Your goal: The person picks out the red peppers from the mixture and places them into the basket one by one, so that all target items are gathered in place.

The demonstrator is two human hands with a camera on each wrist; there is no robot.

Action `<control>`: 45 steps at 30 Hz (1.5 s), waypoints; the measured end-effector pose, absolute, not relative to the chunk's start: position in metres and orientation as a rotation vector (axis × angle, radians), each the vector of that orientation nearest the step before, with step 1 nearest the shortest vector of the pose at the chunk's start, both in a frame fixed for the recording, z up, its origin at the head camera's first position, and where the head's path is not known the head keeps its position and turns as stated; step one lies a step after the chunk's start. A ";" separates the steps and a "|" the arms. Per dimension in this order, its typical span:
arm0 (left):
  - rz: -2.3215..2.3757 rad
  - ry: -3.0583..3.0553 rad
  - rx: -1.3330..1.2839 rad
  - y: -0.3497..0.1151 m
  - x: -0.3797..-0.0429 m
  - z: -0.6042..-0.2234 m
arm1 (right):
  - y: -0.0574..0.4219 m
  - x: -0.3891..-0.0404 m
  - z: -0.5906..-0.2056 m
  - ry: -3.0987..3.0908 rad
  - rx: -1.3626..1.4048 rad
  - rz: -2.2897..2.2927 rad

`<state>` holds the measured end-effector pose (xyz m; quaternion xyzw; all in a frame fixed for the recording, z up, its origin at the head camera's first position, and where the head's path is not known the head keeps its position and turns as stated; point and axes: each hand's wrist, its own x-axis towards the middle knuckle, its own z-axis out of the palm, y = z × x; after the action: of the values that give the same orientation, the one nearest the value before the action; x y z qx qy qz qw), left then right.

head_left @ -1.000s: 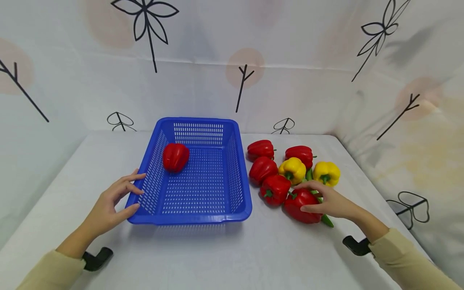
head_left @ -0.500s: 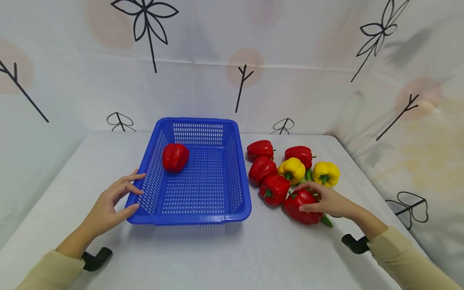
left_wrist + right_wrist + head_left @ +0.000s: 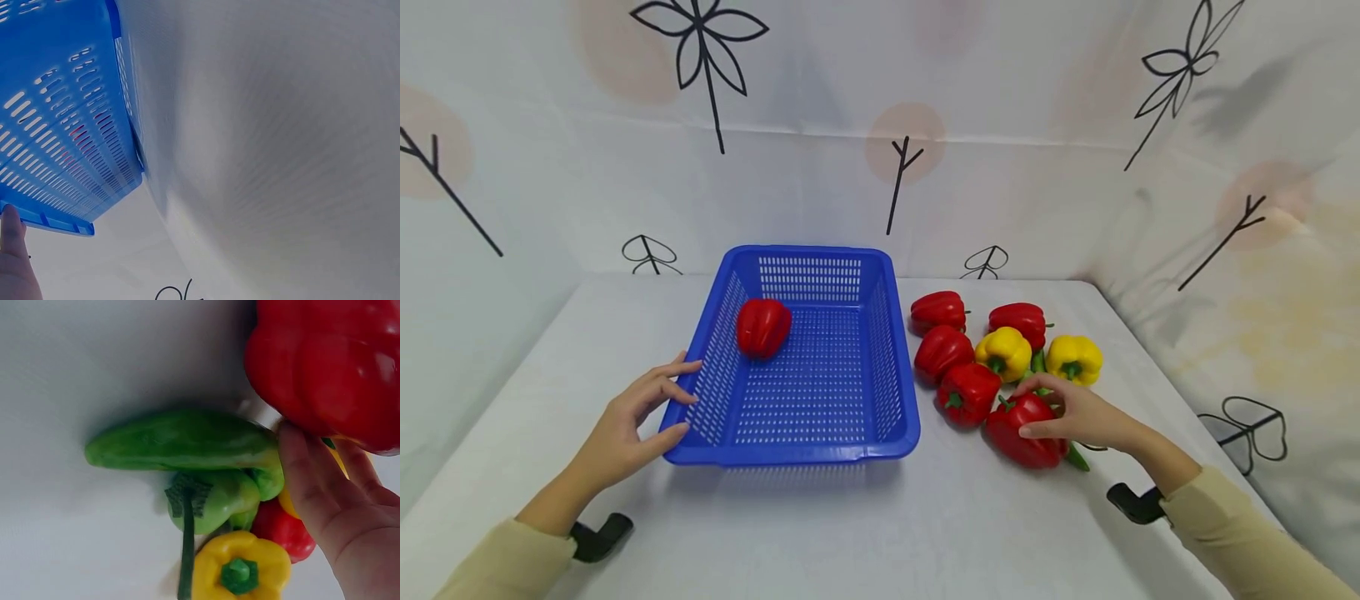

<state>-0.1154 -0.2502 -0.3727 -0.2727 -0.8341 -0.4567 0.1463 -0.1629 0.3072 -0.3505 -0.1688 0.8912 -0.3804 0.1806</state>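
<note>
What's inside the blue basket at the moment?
One red bell pepper shows inside the blue basket, toward the back left. The floor under the pepper is covered, and the near rim hides the near wall's inner face.

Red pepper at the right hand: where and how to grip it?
I'd grip the red pepper across its broad body, thumb on the near flank, fingers on the far, coming from the right and above. It lies on its side; its stem points toward the next pepper, which crowds the left, while the near flank is exposed. The right hand spans it about so.
</note>
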 end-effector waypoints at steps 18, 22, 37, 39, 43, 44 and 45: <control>-1.307 -2.413 -0.790 -0.252 -0.116 -0.374 | 0.304 -0.161 -0.327 2.554 -0.476 -1.117; -1.292 -2.433 -0.778 -0.252 -0.116 -0.375 | 0.303 -0.162 -0.325 2.566 -0.500 -1.101; -1.322 -2.401 -0.774 -0.250 -0.115 -0.374 | 0.292 -0.163 -0.312 2.588 -0.568 -1.091; -1.323 -2.398 -0.774 -0.250 -0.115 -0.374 | 0.290 -0.164 -0.310 2.592 -0.588 -1.099; -1.327 -2.391 -0.777 -0.250 -0.116 -0.374 | 0.286 -0.166 -0.306 2.597 -0.603 -1.111; -1.329 -2.388 -0.780 -0.250 -0.116 -0.375 | 0.286 -0.166 -0.305 2.599 -0.604 -1.110; -1.331 -2.386 -0.782 -0.250 -0.116 -0.375 | 0.285 -0.166 -0.304 2.604 -0.605 -1.106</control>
<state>-0.1160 -0.2503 -0.3750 -0.2721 -0.8301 -0.4632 0.1492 -0.1664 0.2852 -0.3044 -0.2075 0.8931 -0.3795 0.1238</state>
